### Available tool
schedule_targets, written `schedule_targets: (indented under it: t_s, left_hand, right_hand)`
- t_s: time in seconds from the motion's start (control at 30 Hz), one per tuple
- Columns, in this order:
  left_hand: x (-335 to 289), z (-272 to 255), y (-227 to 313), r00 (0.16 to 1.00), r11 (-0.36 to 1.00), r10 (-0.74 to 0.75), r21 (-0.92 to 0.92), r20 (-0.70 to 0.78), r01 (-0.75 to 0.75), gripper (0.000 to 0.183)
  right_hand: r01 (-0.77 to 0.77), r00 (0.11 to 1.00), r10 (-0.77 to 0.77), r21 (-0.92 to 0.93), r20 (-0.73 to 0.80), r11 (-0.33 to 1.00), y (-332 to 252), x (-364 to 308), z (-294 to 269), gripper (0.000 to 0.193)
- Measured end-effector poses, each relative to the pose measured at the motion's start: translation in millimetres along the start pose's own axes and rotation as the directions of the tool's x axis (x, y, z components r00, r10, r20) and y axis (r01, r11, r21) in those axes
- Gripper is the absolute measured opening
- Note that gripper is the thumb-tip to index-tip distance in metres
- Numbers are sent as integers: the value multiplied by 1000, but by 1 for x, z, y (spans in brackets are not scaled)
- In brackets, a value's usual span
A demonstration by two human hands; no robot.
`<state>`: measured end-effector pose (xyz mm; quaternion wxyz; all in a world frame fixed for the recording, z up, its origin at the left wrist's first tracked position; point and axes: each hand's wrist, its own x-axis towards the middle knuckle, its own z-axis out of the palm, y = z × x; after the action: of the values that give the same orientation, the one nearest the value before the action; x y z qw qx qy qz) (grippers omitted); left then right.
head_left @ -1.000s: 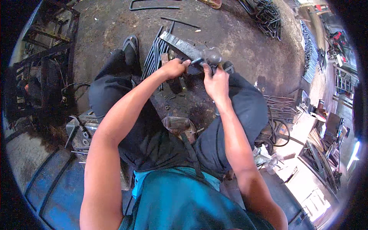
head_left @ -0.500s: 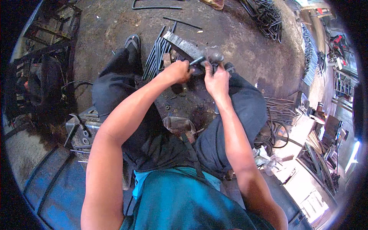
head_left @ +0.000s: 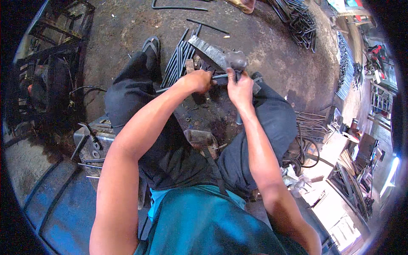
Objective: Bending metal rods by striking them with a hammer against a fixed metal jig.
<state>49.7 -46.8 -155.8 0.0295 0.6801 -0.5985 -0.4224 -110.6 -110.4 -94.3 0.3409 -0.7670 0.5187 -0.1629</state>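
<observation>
1. Dark rod (head_left: 220, 77), upper centre of the frame: clamped in the left hand (head_left: 199, 81).
2. Right hand (head_left: 240, 90), at the rod's right end: fingers curled, exact hold hidden.
3. Metal block (head_left: 208, 52), just above.
4. Rod pile (head_left: 177, 63), left.

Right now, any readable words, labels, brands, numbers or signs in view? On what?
None that I can read.
Rod in the left hand: no text visible.
Metal block: no text visible.
Teal shirt: no text visible.
Bright pale surface, lower right: dark marks, too small and washed out to tell whether they're text.
</observation>
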Motion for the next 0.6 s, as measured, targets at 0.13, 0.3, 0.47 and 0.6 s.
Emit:
schedule_targets:
  t_s: [0.13, 0.3, 0.47, 0.6]
  left_hand:
    - [-2, -2, 4, 994, 996, 6, -85, -106, -15, 43]
    - [0, -6, 10, 991, 996, 15, -90, -130, -27, 49]
    - [0, -3, 13, 997, 996, 22, -84, -74, -28, 49]
    - [-4, -10, 20, 999, 993, -21, -120, -24, 18, 50]
  right_hand:
    - [50, 998, -47, 51, -42, 997, 4, 4, -10, 45]
    - [-100, 991, 103, 39, -82, 994, 42, 9, -8, 57]
    - [-207, 975, 219, 188, -46, 960, 57, 4, -19, 59]
    - [-144, 985, 154, 121, -78, 982, 49, -5, -36, 59]
